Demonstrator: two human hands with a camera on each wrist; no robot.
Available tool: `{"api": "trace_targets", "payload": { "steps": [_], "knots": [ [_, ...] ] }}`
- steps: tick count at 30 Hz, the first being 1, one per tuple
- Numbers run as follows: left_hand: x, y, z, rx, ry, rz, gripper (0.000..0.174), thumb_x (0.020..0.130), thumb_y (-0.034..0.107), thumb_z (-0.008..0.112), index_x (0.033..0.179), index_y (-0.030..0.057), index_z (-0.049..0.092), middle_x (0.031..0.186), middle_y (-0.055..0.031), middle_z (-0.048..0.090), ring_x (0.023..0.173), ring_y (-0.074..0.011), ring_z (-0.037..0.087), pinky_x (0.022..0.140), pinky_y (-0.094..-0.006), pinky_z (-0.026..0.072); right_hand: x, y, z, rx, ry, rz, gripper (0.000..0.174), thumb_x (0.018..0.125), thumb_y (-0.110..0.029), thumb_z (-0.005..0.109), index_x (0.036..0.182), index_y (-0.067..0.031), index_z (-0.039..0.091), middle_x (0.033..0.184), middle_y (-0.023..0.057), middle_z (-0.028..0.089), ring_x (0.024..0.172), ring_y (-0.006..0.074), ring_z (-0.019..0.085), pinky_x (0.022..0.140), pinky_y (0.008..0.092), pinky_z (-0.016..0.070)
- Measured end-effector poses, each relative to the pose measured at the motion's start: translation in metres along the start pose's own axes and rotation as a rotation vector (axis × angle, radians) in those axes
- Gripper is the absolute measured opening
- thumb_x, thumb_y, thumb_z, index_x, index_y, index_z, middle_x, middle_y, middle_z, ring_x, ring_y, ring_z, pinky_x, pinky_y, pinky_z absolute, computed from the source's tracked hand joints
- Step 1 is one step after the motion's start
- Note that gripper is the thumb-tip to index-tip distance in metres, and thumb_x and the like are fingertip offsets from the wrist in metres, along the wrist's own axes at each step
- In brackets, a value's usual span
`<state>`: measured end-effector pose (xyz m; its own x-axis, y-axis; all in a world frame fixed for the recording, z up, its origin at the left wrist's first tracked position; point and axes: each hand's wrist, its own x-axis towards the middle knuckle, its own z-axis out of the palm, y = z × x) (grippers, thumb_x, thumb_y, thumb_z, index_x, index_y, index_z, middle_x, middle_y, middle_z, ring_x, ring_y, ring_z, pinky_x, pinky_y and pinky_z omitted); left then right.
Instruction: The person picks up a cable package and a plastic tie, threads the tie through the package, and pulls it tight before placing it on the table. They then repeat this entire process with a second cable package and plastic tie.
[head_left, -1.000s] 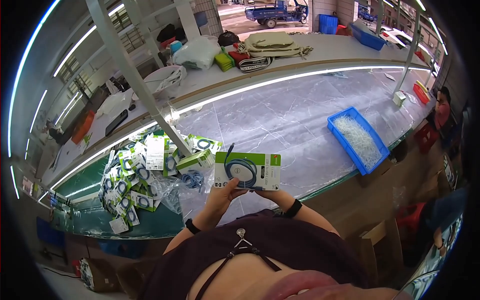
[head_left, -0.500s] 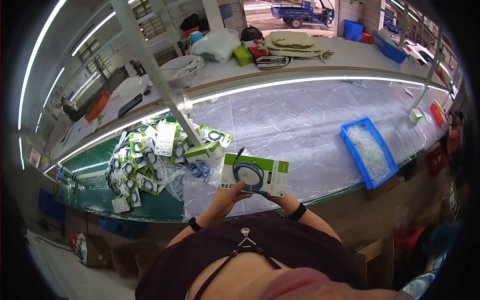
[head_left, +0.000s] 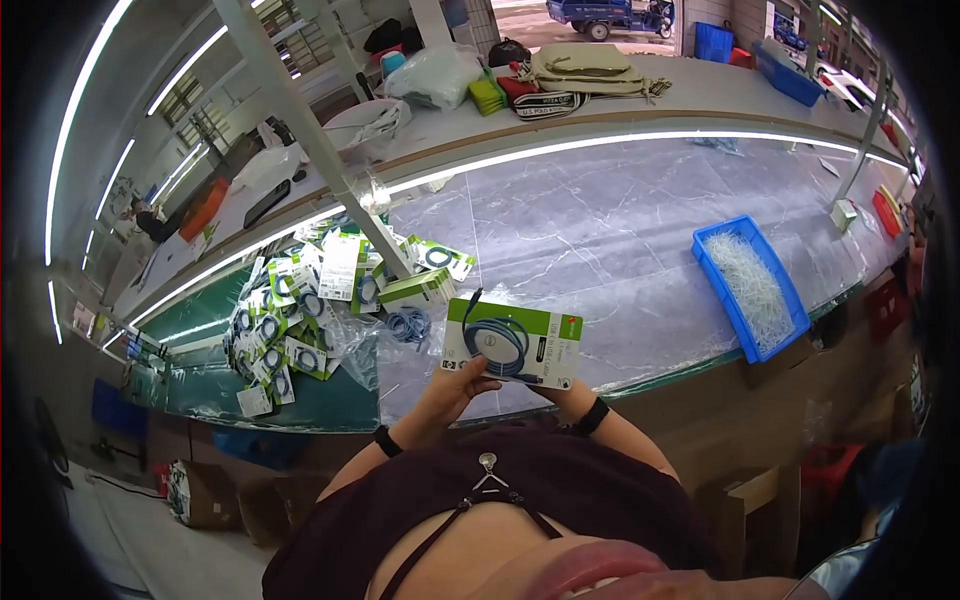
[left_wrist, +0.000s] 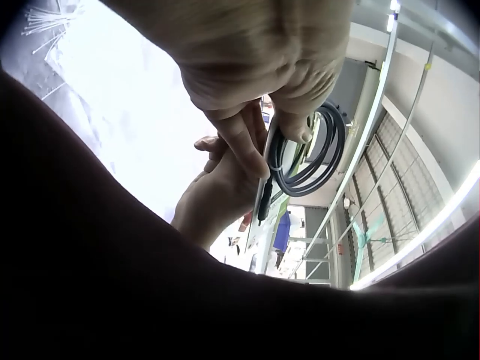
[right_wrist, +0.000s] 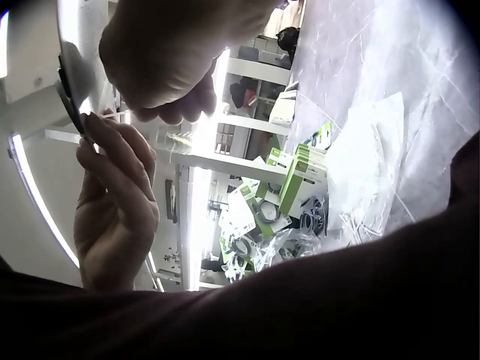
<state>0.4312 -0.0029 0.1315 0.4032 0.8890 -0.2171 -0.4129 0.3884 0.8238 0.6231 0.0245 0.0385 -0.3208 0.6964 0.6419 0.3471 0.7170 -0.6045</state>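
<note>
A carded cable pack, white and green with a coiled blue cable and text reading USB-C, is held up over the near edge of the bench. My left hand pinches its lower left part, thumb on the coil and fingers behind. In the left wrist view that thumb presses the dark coil. My right hand is behind the lower right of the card, mostly hidden in the head view; its fingers curl in the right wrist view, and I cannot tell whether they grip the card.
Left of the pack lies a heap of similar carded cables, with a green-white box and a loose coiled cable beside it. A metal post rises there. To the right sits a blue tray of thin clear strips.
The head view has shifted, so the bench and heap appear further right. The pack is slightly nearer the body and a little tilted. Both hands keep their places on it.
</note>
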Motion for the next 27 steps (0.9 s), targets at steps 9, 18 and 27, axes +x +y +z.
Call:
{"api": "trace_targets", "payload": {
  "steps": [9,18,27],
  "knots": [
    [0.050,0.101,-0.005,0.081,-0.006,0.257,0.030,0.093,0.012,0.052,0.120,0.0015,0.046,0.108,-0.0141,0.060,0.092,-0.0256,0.064,0.077,-0.0366,0.0577,0.098,-0.004,-0.032,0.947,0.265,0.533,0.032,0.087,-0.007,0.056,0.118,-0.0013,0.050,0.109,0.0119,0.057,0.088,0.0199,0.061,0.076,0.0299,0.0506],
    [0.054,0.139,0.004,0.125,-0.131,0.366,0.032,0.093,0.015,0.051,0.120,-0.0018,0.045,0.108,-0.0182,0.060,0.094,-0.0314,0.064,0.081,-0.0415,0.0564,0.151,-0.098,-0.098,-0.465,0.645,-0.216,0.040,0.081,-0.012,0.066,0.119,-0.0080,0.053,0.116,0.0071,0.053,0.102,0.0220,0.050,0.086,0.0351,0.0431],
    [0.052,0.125,0.011,0.007,-0.240,0.306,0.033,0.095,0.021,0.049,0.121,0.0006,0.045,0.109,-0.0172,0.060,0.098,-0.0302,0.062,0.083,-0.0413,0.0559,0.156,-0.111,-0.085,-0.533,0.085,-0.252,0.038,0.066,-0.007,0.072,0.103,-0.0104,0.065,0.108,0.0025,0.058,0.097,0.0245,0.052,0.084,0.0353,0.0438]
  ]
}}
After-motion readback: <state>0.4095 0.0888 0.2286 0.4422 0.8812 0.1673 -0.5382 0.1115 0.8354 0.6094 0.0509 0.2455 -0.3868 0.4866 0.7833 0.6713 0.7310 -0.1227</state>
